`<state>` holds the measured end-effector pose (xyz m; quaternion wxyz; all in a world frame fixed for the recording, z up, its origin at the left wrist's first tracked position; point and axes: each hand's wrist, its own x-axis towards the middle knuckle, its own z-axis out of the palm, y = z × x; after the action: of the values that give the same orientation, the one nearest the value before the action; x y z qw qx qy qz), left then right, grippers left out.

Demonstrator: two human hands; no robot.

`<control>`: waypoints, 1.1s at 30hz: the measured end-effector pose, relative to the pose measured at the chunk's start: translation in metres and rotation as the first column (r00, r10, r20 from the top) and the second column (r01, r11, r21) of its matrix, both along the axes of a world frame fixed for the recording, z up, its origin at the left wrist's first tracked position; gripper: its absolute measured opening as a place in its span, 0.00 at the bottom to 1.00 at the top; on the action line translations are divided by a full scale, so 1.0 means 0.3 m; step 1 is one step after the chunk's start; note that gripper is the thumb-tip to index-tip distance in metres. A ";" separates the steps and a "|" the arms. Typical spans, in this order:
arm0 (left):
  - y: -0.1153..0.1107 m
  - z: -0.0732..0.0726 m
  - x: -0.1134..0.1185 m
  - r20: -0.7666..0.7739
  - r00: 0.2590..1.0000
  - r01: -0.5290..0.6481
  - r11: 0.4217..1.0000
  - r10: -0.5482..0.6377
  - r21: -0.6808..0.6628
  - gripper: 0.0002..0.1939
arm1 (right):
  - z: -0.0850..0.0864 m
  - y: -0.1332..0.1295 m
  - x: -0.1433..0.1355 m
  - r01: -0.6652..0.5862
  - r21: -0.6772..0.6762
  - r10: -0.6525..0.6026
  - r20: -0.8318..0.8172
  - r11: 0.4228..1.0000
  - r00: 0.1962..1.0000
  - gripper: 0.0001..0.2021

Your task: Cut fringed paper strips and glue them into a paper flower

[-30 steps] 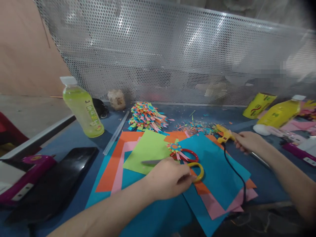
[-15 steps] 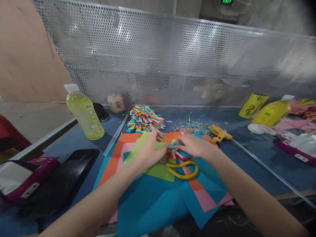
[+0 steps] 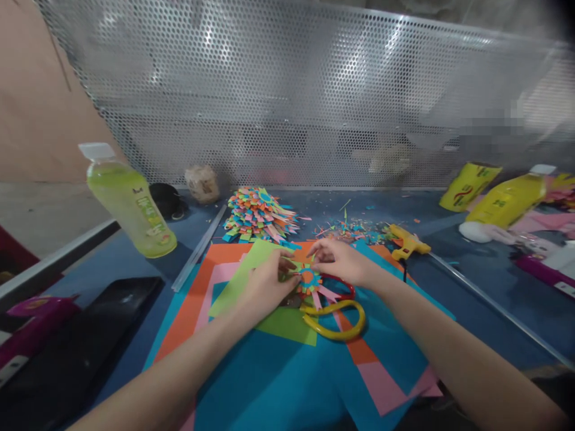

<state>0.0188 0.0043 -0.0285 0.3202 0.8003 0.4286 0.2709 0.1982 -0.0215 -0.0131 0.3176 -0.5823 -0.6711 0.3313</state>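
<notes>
A small paper rosette (image 3: 308, 278) in blue, green and orange, with pink tails hanging down, is between my two hands. My left hand (image 3: 272, 278) has its thumb and fingers curled at the rosette's left edge. At its upper right edge, my right hand (image 3: 339, 260) pinches it. Right below lie scissors with one yellow handle (image 3: 341, 335) and one red handle; their blades are mostly hidden by my left hand and the rosette. Under everything spread sheets of coloured paper: blue (image 3: 269, 383), light green (image 3: 238, 278), orange (image 3: 186, 323) and pink.
Behind the sheets is a pile of paper rosettes (image 3: 260, 215), with paper scraps (image 3: 348, 230) beside it. A yellow glue gun (image 3: 408, 242) and a clear stick (image 3: 498, 308) lie right. Left are a drink bottle (image 3: 132, 206), another clear stick (image 3: 200, 251) and a black phone (image 3: 85, 341).
The rosette has turned to show its round face toward me. My right hand's fingers have lifted and shifted slightly to its upper edge. The view has tilted down and closer.
</notes>
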 end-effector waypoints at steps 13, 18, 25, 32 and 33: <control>-0.005 0.036 -0.015 0.406 0.909 0.041 0.952 0.091 -0.305 0.17 | 0.008 -0.021 -0.016 0.102 0.048 -0.069 -0.462 0.994 0.884 0.16; -0.012 0.042 -0.018 0.402 0.912 0.073 0.931 0.082 -0.357 0.19 | -0.002 -0.027 -0.027 0.038 -0.042 -0.053 -0.446 0.998 0.893 0.15; -0.026 0.047 -0.015 0.466 0.881 0.118 0.920 0.076 -0.373 0.25 | -0.017 -0.029 -0.038 0.110 -0.054 -0.123 -0.486 0.992 0.865 0.20; -0.025 0.038 -0.024 0.456 0.883 0.070 0.933 0.107 -0.354 0.21 | -0.033 -0.026 -0.043 0.064 -0.114 -0.114 -0.518 0.991 0.847 0.19; -0.024 0.036 -0.027 0.452 0.885 0.057 0.938 0.111 -0.342 0.21 | -0.036 -0.022 -0.043 0.048 -0.127 -0.107 -0.518 0.991 0.849 0.18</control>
<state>0.0108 -0.0031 -0.0177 0.5449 0.6372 0.3915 0.3793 0.1853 -0.0281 -0.0238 0.4689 -0.5132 -0.5162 0.5004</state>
